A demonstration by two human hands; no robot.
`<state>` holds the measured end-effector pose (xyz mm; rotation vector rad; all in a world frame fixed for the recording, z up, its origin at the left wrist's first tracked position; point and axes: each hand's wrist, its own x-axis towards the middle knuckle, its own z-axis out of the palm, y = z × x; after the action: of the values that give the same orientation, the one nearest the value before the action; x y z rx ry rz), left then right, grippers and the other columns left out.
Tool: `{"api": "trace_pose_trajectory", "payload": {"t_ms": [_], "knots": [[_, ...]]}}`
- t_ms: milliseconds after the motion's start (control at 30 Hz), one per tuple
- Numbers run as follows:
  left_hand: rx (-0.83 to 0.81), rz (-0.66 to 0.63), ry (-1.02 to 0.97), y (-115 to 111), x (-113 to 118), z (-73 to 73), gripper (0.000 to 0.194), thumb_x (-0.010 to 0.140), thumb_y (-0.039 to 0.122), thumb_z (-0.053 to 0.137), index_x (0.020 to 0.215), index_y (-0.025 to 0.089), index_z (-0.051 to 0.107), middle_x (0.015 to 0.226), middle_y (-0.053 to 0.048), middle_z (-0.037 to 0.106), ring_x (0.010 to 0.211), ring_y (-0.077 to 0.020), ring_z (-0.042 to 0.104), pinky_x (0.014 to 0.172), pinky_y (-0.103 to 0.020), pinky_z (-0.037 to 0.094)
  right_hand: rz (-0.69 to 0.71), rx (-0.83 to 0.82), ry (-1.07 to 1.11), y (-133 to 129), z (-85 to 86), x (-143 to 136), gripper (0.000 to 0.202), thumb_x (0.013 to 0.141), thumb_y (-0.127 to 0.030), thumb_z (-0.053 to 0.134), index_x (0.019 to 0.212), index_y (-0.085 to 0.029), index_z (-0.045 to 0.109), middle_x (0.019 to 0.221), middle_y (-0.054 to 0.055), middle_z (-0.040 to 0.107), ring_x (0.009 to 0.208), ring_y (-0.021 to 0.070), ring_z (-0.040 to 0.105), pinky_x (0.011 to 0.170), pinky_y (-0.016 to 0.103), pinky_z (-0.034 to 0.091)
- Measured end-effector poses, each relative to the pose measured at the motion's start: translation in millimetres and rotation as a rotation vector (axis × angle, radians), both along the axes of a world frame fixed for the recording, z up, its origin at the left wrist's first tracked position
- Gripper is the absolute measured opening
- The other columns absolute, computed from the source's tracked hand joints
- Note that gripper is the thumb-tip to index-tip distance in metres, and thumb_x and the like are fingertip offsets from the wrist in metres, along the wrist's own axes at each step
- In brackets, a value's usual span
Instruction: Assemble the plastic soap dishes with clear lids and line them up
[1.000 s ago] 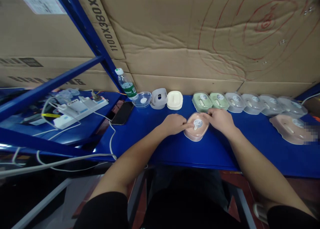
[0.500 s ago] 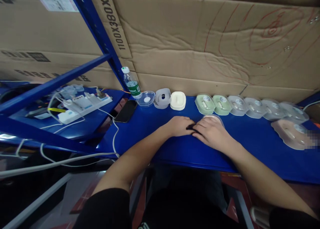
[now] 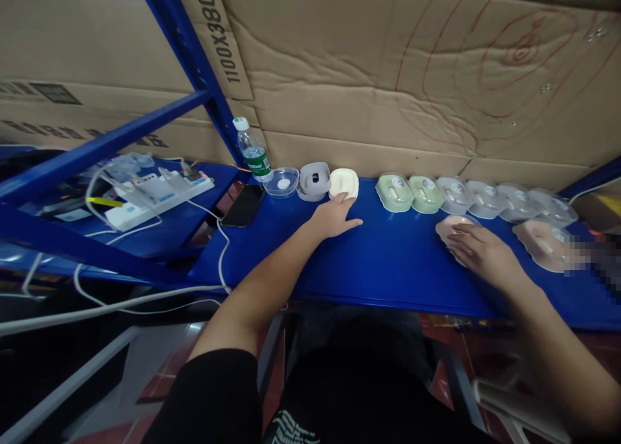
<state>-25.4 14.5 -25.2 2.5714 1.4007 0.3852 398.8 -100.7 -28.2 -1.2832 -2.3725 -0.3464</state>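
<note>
My left hand [image 3: 334, 217] reaches forward with thumb spread and fingers stretched out. Its fingertips touch, or nearly touch, the near edge of a stack of cream plastic lids [image 3: 344, 180]. My right hand [image 3: 480, 246] is over the right side of a pink container in a clear plastic shell [image 3: 451, 225], fingers resting on and around it; the far fingers are partly hidden. Left of the cream stack stand grey plastic pieces [image 3: 310, 186], nested, with a dark opening. Beside them lies a clear plastic cover [image 3: 281, 184] with a white round sticker.
Along the cardboard wall stand green packed containers [image 3: 395, 195] and several grey ones [image 3: 485, 201]. Another pink one [image 3: 541, 246] sits at right. A water bottle [image 3: 255, 159], a phone [image 3: 242, 206], a power strip [image 3: 155, 204] and white cables are at left.
My hands have moved apart. The left hand went forward to the cream stack; the right hand moved right with the pink container. The dark item between my fingers is no longer visible.
</note>
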Motion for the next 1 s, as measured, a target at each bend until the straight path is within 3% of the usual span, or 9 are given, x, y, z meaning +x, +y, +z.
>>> {"api": "trace_pose_trajectory", "payload": {"t_ms": [167, 300, 433, 600, 767, 867, 933, 1000], "knots": [[-0.030, -0.039, -0.074, 3.8, -4.6, 3.9, 0.072, 0.101, 0.056, 0.062, 0.159, 0.015, 0.048, 0.156, -0.018, 0.057, 0.140, -0.0331, 0.060, 0.114, -0.043, 0.049, -0.131, 0.027, -0.038, 10.1, -9.4, 68.2, 0.031, 0.103, -0.046, 0.056, 0.107, -0.024, 0.079, 0.118, 0.025, 0.077, 0.118, 0.0366, 0.073, 0.099, 0.050, 0.056], [-0.018, -0.011, -0.063, 5.7, -4.5, 6.6, 0.059, 0.099, 0.043, 0.066, 0.152, 0.018, 0.056, 0.147, -0.015, 0.065, 0.133, -0.0310, 0.064, 0.107, -0.042, 0.053, -0.292, 0.126, -0.018, 9.5, -2.8, 75.9, 0.041, 0.103, -0.053, 0.051, 0.110, -0.024, 0.078, 0.126, 0.028, 0.074, 0.114, 0.0384, 0.072, 0.093, 0.054, 0.055], [-0.004, 0.025, 0.004, 7.3, -3.3, 7.1, 0.035, 0.096, 0.039, 0.068, 0.126, 0.021, 0.073, 0.134, -0.011, 0.071, 0.119, -0.0309, 0.070, 0.096, -0.041, 0.055, -0.254, 0.224, 0.116, 6.4, 17.5, 20.2, 0.037, 0.099, -0.054, 0.062, 0.115, -0.024, 0.077, 0.121, 0.027, 0.076, 0.112, 0.0399, 0.073, 0.096, 0.054, 0.056], [0.026, 0.051, 0.018, 5.7, -3.7, 9.0, 0.026, 0.097, 0.036, 0.067, 0.117, 0.021, 0.075, 0.131, -0.011, 0.069, 0.113, -0.0293, 0.070, 0.091, -0.040, 0.055, 0.040, 0.079, 0.174, 29.2, 44.9, -86.7, 0.031, 0.101, -0.047, 0.066, 0.121, -0.025, 0.075, 0.129, 0.016, 0.075, 0.121, 0.0327, 0.071, 0.108, 0.052, 0.055], [0.076, 0.113, -0.021, 6.9, -3.1, 7.0, 0.021, 0.098, 0.032, 0.069, 0.115, 0.019, 0.074, 0.129, -0.011, 0.068, 0.115, -0.0271, 0.069, 0.095, -0.037, 0.053, 0.231, -0.021, 0.302, 67.5, 42.1, -171.6, 0.034, 0.103, -0.046, 0.061, 0.122, -0.023, 0.075, 0.133, 0.015, 0.074, 0.126, 0.0311, 0.069, 0.112, 0.053, 0.053], [0.082, 0.113, -0.086, 9.2, -4.9, 6.5, 0.021, 0.100, 0.034, 0.069, 0.115, 0.020, 0.073, 0.128, -0.010, 0.068, 0.116, -0.0260, 0.068, 0.096, -0.036, 0.053, 0.248, -0.112, 0.308, 71.8, 26.0, -193.6, 0.034, 0.104, -0.045, 0.057, 0.124, -0.025, 0.075, 0.132, 0.013, 0.075, 0.125, 0.0302, 0.069, 0.112, 0.054, 0.052], [0.099, 0.067, -0.136, 8.3, -7.6, 10.0, 0.020, 0.100, 0.035, 0.070, 0.114, 0.021, 0.072, 0.130, -0.009, 0.067, 0.118, -0.0247, 0.067, 0.096, -0.035, 0.053, 0.251, -0.151, 0.296, 67.9, 16.6, -192.7, 0.035, 0.103, -0.046, 0.057, 0.127, -0.026, 0.074, 0.131, 0.012, 0.075, 0.123, 0.0302, 0.069, 0.110, 0.053, 0.054], [0.110, -0.005, -0.176, 4.0, -10.3, 17.2, 0.019, 0.099, 0.035, 0.072, 0.112, 0.021, 0.072, 0.133, -0.008, 0.066, 0.118, -0.0230, 0.066, 0.095, -0.034, 0.053, 0.146, -0.098, 0.384, 65.3, 12.3, -181.7, 0.042, 0.102, -0.047, 0.057, 0.136, -0.025, 0.069, 0.135, 0.014, 0.072, 0.115, 0.0305, 0.071, 0.103, 0.052, 0.057]]}}
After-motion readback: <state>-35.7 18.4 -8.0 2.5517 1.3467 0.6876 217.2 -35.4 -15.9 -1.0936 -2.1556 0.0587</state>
